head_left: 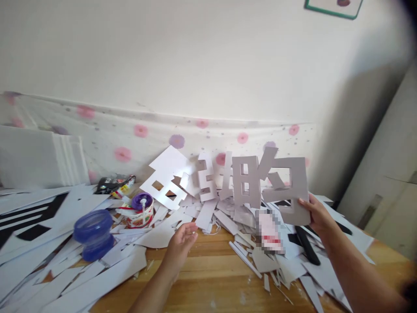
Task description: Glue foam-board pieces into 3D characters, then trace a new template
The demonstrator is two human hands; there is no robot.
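Observation:
My right hand [317,213] grips a white letter cutout [299,178], thick like foam board and shaped like a Chinese character. It is held upright above the scraps, with the thumb on the front of its lower right edge and the other fingers hidden behind. My left hand [184,237] hovers over the wooden table, fingers loosely curled and apart, with no object visible in it. Beyond it, a white sheet with cut-out holes [171,161] leans against the wall covering. Between that sheet and the held piece stand another white cutout [205,180] and a narrower white piece [226,178].
White offcuts [124,267] spread over the wooden table [208,269]. At left are a translucent blue plastic container [94,232], a patterned tub [141,218], a black packet [112,184] and white boards [29,158]. A black-handled tool [308,248] lies below my right hand.

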